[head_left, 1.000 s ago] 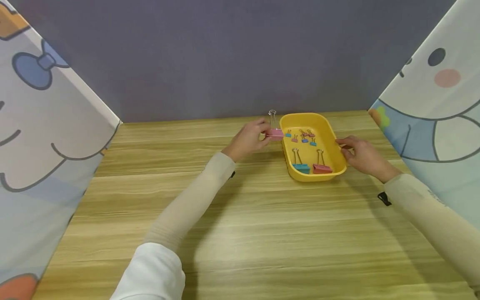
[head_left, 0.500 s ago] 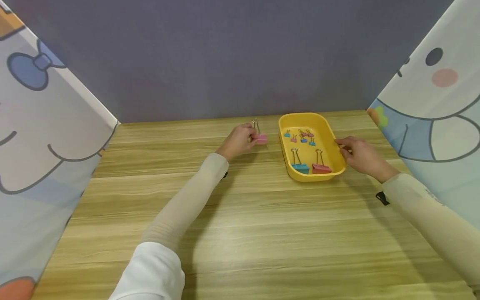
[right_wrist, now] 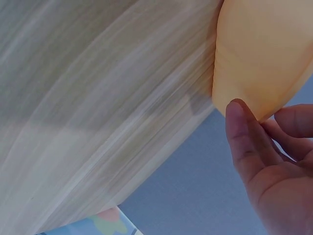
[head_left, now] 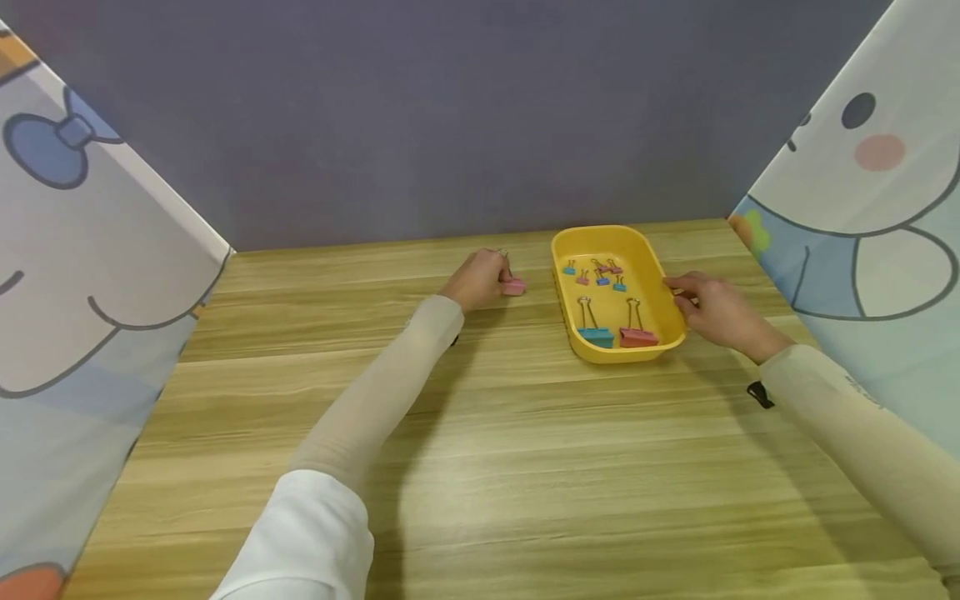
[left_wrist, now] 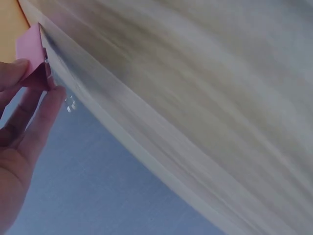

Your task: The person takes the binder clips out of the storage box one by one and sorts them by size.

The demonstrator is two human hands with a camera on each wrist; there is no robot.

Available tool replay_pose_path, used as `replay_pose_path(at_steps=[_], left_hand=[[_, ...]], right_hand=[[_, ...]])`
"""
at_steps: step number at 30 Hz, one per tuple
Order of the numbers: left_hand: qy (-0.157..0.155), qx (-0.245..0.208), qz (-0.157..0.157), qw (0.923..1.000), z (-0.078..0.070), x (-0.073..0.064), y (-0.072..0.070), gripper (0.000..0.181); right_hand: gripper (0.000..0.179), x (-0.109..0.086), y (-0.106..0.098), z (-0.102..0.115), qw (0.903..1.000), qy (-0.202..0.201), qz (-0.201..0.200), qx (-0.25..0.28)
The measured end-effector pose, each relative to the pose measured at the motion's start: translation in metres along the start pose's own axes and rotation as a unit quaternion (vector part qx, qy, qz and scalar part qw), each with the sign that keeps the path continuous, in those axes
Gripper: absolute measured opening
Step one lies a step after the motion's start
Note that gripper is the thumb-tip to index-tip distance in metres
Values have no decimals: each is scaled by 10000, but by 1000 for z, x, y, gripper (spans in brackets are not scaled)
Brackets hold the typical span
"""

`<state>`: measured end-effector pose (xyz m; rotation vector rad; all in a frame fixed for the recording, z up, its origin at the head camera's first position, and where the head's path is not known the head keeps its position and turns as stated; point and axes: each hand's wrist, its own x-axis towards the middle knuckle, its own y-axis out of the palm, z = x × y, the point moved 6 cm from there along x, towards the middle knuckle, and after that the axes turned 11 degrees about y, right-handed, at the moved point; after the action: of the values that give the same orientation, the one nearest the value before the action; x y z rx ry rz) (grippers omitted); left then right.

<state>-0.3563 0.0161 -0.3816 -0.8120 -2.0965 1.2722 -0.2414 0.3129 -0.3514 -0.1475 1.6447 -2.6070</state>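
My left hand [head_left: 477,279] pinches a large pink binder clip [head_left: 513,287], low over the table left of a yellow basket [head_left: 564,310]. In the left wrist view, thumb and fingertips hold one end of the pink clip [left_wrist: 30,51]; its wire handles barely show. My right hand [head_left: 722,307] grips the basket's right rim between thumb and fingers, as the right wrist view also shows at the basket wall [right_wrist: 264,54]. Inside the basket, a large blue binder clip [head_left: 596,337] and a large red binder clip [head_left: 637,337] lie near the front, with several small clips [head_left: 602,281] behind.
The wood-grain table [head_left: 480,467] ends at a dark grey panel [head_left: 465,117] behind the basket. Cartoon-printed panels stand at the left [head_left: 97,250] and right [head_left: 877,200].
My left hand has carried the pink binder clip leftward, away from the basket's left rim, and lower toward the table. The right hand stays on the basket, and the view has shifted slightly.
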Motion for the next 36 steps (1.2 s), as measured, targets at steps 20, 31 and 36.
replay_pose_path(at_steps=[20,31,36], left_hand=[[-87,118,271,9995,14,3,7,22],[358,475,-163,9981,-5,6,-7,13],[509,420,-356,9972,-25,9,-14,12]], right_hand=[[38,5,2,0,9995,184,119,-245],[37,5,3,-4,9997,135,166,-155],[37,5,3,-5,9997,40,252,-26]])
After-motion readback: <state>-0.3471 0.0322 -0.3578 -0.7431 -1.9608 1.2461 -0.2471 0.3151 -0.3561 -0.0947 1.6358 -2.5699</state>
